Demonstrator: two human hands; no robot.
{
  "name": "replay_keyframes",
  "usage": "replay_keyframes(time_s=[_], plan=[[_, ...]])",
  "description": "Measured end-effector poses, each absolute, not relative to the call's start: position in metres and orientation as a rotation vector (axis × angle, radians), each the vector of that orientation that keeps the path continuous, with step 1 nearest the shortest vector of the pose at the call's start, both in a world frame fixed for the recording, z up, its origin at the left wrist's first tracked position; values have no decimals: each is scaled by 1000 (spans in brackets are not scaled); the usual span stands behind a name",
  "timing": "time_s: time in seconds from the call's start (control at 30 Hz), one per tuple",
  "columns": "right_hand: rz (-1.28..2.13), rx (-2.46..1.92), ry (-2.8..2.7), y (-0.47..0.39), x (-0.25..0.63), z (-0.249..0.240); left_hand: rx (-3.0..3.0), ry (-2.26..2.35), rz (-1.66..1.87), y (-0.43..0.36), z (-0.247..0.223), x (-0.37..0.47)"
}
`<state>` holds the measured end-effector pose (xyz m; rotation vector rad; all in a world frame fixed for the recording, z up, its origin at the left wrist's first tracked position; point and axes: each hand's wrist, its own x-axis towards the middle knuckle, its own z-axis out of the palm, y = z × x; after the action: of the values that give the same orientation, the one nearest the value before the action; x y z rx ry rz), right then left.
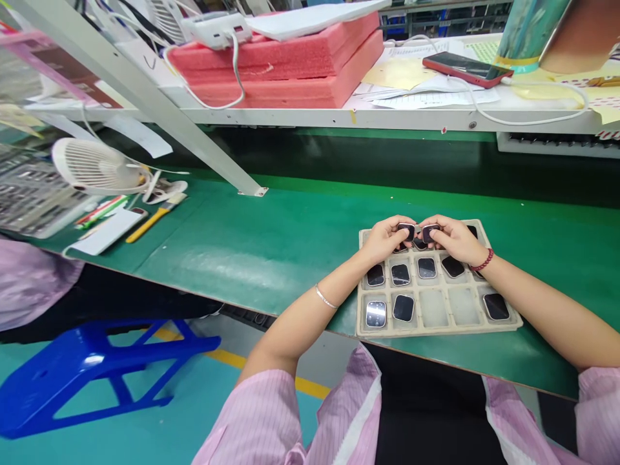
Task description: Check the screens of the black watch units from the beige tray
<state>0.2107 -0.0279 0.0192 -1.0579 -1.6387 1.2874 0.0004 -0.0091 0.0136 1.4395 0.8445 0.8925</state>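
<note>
My left hand [386,239] is closed on a small square watch face [405,230] with a dark screen and a light rim. Beside it, my right hand [454,237] grips a second watch face [430,233] of the same kind. Both hands are over the back row of a beige compartment tray [436,330]. Several more watch faces lie singly in the tray's pockets, such as one watch face [403,308] in the front row and a tilted one [453,266] in the middle row. Two front-row pockets hold none. My hands partly cover the back row.
The tray rests on a green bench [232,239]. To the left are a white fan [97,165], a yellow-handled brush [155,216] and a white phone [113,231]. A shelf above bears red foam blocks [290,71] and a red-cased phone [467,69]. A blue stool [92,361] stands below; another person's sleeve [36,281] shows at left.
</note>
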Motion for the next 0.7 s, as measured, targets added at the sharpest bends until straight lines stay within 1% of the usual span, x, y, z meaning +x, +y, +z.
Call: replay_keyframes(time_s=[0.37, 0.57, 0.7], plan=[[1252, -1040, -1660, -28, 210, 18, 1445, 845, 909, -9, 11, 2], [1147, -1027, -1741, -28, 210, 18, 1433, 834, 887, -6, 8, 2], [1158, -1007, -1744, -28, 210, 18, 1435, 842, 893, -5, 8, 2]])
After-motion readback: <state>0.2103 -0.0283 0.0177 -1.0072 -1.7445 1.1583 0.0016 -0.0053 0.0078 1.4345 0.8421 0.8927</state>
